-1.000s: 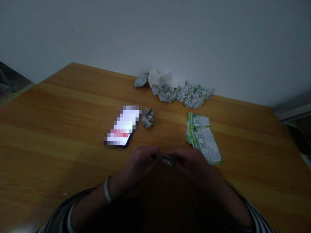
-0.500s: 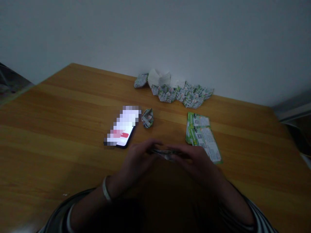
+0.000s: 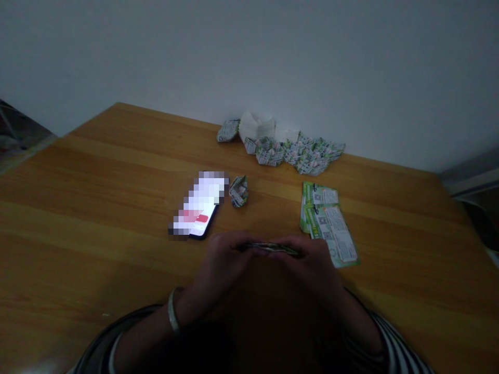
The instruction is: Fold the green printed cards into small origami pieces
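Note:
My left hand [image 3: 222, 265] and my right hand [image 3: 312, 262] meet over the near middle of the wooden table [image 3: 97, 197]. Both are closed on a flat folded piece of printed paper [image 3: 268, 248], held edge-on between the fingertips. A bracelet circles my left wrist. Just beyond the hands lies a lit phone [image 3: 198, 210], and beside it stands one small folded paper figure [image 3: 238, 191]. A short stack of green printed leaflets [image 3: 329, 223] lies right of my right hand.
A heap of several folded paper figures [image 3: 284, 145] sits against the white wall at the table's far edge. The table's left corner drops off to a dim floor area. The light is low.
The paper between my hands has gone from a small crumpled shape to a flatter, wider strip. Both hands shifted slightly, fingers spreading along its length.

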`<state>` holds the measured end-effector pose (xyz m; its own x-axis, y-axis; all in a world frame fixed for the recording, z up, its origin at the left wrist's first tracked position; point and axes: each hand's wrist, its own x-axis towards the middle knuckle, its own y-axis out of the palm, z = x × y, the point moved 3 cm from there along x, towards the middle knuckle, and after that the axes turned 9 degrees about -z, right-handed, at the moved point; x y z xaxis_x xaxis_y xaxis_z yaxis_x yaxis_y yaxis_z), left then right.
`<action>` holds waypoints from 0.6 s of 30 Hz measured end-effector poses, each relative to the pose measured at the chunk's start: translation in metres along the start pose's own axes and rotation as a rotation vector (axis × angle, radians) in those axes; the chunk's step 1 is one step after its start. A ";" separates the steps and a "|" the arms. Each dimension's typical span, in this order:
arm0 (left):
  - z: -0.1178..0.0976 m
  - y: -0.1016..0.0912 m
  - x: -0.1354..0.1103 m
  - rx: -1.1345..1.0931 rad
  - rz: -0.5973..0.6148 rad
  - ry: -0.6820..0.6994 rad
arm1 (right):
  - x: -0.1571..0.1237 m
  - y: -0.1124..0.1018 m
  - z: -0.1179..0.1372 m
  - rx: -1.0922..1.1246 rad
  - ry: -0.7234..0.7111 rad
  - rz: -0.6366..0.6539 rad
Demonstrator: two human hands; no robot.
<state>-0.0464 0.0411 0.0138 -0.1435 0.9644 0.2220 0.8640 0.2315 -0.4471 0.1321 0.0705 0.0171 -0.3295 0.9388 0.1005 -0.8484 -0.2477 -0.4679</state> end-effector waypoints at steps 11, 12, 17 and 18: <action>-0.002 0.001 -0.007 0.094 0.146 0.195 | 0.009 -0.016 0.002 -0.115 -0.030 0.300; -0.002 0.002 -0.008 0.101 0.176 0.204 | 0.008 -0.015 0.003 -0.166 -0.055 0.316; -0.002 0.006 -0.013 0.162 0.244 0.197 | 0.002 -0.009 0.002 -0.366 -0.101 0.307; -0.002 0.006 -0.014 0.166 0.250 0.198 | 0.001 -0.008 0.002 -0.384 -0.102 0.308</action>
<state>-0.0382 0.0289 0.0097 0.1727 0.9541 0.2446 0.7680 0.0250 -0.6400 0.1378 0.0731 0.0223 -0.5954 0.8033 -0.0166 -0.4980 -0.3852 -0.7769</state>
